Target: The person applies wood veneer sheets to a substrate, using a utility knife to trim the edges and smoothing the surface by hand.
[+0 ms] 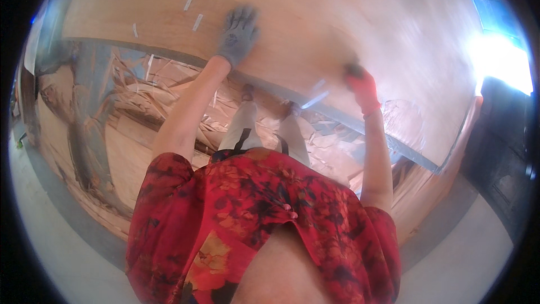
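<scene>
A broad sheet of thin pale wood (292, 22) lies in front of me. My left hand (239, 34), in a grey glove, rests flat on it with the fingers stretched out. My right hand (361, 84), in a red glove with dark fingers, is low over the sheet near its close edge. Its fingers look curled in, and blur hides what they may hold. Short white strips (197, 22) are stuck on the sheet left of my left hand. Between my hands, a pale strip (315, 99) lies at the near edge.
Torn veneer scraps (169, 87) are heaped below the sheet's near edge, around my legs (242, 124). A dark boxy object (503, 152) stands at the right, beneath bright light. Pale floor (67, 231) shows at lower left.
</scene>
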### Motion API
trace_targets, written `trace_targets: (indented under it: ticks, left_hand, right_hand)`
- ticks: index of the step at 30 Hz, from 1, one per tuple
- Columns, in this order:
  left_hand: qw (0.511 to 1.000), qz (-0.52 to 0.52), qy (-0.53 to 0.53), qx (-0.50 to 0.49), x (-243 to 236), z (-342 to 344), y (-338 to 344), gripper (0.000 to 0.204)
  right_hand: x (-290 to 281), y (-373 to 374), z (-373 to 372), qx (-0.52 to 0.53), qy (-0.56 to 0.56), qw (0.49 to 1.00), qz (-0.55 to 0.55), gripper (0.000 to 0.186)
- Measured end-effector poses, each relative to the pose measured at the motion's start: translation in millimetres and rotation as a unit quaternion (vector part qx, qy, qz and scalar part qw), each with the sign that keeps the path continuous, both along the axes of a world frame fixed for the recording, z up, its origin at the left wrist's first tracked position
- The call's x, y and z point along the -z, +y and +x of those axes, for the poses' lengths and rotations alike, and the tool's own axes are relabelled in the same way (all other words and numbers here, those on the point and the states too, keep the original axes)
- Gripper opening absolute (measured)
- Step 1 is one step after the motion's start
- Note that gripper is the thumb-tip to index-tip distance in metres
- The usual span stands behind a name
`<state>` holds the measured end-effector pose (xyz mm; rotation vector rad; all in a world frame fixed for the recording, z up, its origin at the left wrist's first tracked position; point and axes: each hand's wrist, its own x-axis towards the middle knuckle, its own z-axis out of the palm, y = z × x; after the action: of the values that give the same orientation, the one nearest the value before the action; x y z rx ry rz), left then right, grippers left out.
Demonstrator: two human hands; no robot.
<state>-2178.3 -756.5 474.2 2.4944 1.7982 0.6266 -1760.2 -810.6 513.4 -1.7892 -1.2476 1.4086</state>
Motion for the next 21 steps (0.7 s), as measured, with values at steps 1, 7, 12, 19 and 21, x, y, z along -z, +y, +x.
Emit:
trace_targets:
  ticks: [1,7,12,19,21]
  left_hand:
    - [1.000,-0.017,0.018,-0.001,1.6,0.5,1.7,0.055]
    - [0.999,-0.026,-0.028,0.015,4.5,-7.5,0.0,0.056]
    - [0.984,-0.042,-0.170,0.024,14.0,-16.3,8.1,0.056]
    - [0.969,-0.064,-0.239,0.001,20.5,-20.5,9.8,0.058]
    - [0.969,-0.061,-0.239,0.001,21.3,-21.1,9.6,0.058]
  right_hand:
    - [-10.2,-0.7,-0.2,0.004,0.007,1.000,0.002,0.037]
    - [-73.6,-11.2,-64.4,-0.051,-0.114,0.991,0.053,0.066]
    - [-44.1,5.6,-166.8,-0.220,-0.067,0.973,0.035,0.063]
    - [-28.3,39.5,-255.4,-0.256,-0.174,0.945,0.106,0.047]
    - [-21.7,43.4,-268.5,-0.254,-0.179,0.943,0.114,0.049]
